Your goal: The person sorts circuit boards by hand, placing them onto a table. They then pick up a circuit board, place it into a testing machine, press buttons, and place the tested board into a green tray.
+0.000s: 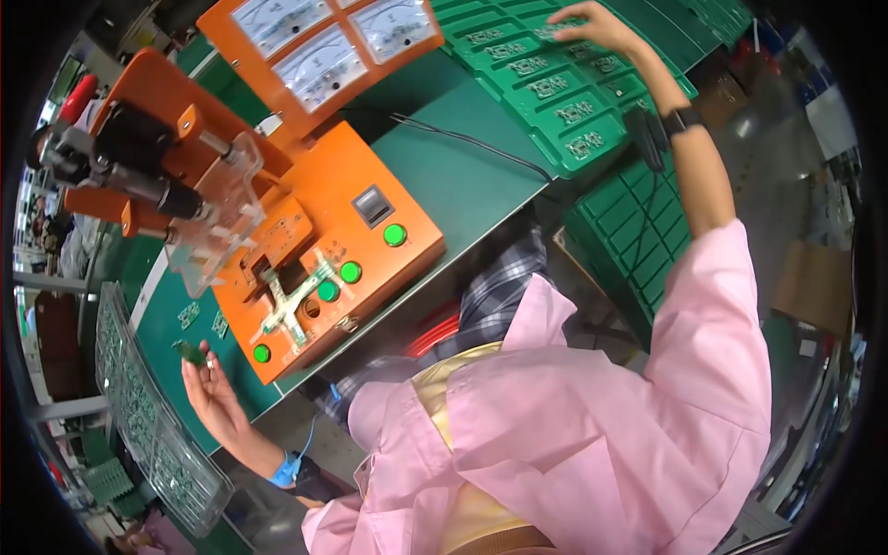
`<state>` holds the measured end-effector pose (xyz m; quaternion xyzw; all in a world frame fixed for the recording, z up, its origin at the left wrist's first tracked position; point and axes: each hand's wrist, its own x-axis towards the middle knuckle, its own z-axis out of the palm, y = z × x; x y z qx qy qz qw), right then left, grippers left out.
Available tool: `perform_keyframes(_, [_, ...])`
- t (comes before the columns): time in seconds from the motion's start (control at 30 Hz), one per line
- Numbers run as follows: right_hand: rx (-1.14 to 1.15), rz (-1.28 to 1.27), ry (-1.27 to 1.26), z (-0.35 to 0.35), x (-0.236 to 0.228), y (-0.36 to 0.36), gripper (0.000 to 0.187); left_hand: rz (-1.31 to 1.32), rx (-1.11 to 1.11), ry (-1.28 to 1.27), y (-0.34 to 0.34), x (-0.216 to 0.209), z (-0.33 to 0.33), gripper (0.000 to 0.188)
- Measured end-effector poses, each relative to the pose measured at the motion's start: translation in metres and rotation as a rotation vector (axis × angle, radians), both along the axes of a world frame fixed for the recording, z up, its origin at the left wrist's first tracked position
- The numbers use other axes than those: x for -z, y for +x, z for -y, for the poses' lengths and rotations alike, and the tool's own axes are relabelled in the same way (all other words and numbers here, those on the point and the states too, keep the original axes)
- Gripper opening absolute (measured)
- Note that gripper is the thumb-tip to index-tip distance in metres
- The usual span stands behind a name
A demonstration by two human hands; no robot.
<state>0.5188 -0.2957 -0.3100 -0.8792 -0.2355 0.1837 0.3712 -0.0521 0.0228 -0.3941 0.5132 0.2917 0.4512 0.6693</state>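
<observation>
My left hand [215, 400] is at the left of the bench and pinches a small green circuit board [191, 352] between thumb and fingertips. Two more small circuit boards [189, 315] lie on the bench just beyond it. My right hand [603, 30] is stretched out over a green compartment tray [539, 139] at the top right. Its fingers are spread above the rows of circuit boards [549, 87], and I see nothing held in them. Between my hands stands an orange test fixture [356, 153] with green buttons and a white cross-shaped piece [289, 303] on its top.
An orange panel with analog meters [320, 71] rises behind the fixture. A black lever clamp [139, 171] and a clear plate [222, 217] overhang its left part. A clear tray of boards [153, 435] sits at far left. A black cable [472, 143] crosses the bench. More green trays [622, 227] stand below right.
</observation>
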Motion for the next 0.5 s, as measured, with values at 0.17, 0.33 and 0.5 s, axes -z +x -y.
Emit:
perform_keyframes(0.17, [-0.211,0.352,0.055,0.006,0.042,0.109,0.033,0.280,0.107,-0.292,0.005,-0.027,0.018,0.034])
perform_keyframes(0.33, [-0.318,0.316,-0.176,0.023,0.026,0.138,0.038,0.156,0.096,-0.106,-0.022,-0.024,0.017,0.035])
perform_keyframes(0.5, [-0.707,0.439,0.089,0.037,0.046,0.156,0.041,0.049,0.094,0.096,0.010,-0.015,0.013,0.037])
